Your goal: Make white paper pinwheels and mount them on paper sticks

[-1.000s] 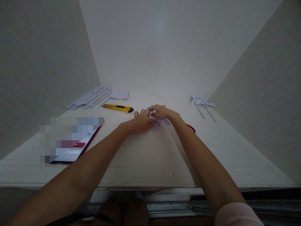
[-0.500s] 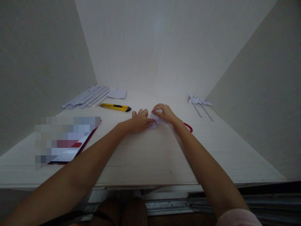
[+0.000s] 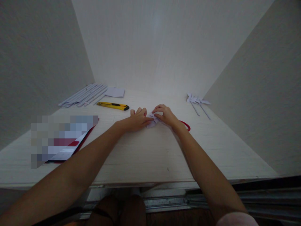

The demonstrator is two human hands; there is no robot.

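A small white folded paper (image 3: 152, 121) lies on the table between my two hands. My left hand (image 3: 138, 120) holds it down from the left, one finger stretched across it and the other fingers curled. With fingertips bent in a pinch, my right hand (image 3: 165, 115) grips the paper's right and upper part. The fingers cover much of the paper, so its full shape is hidden. Under my right forearm, a red loop-shaped handle (image 3: 185, 125) shows; the rest of that item is hidden.
A yellow utility knife (image 3: 113, 105) lies left of my hands. Behind it are several white paper sticks (image 3: 84, 95) and some square paper (image 3: 115, 92). Two paper pinwheels (image 3: 198, 100) on sticks lie at right. A red-edged, partly blurred tablet-like item (image 3: 68, 153) is at left. Walls enclose the table.
My right fingers have shifted over the paper and bent further down onto it. The left hand stays pressed on the paper. The whole view has moved slightly.
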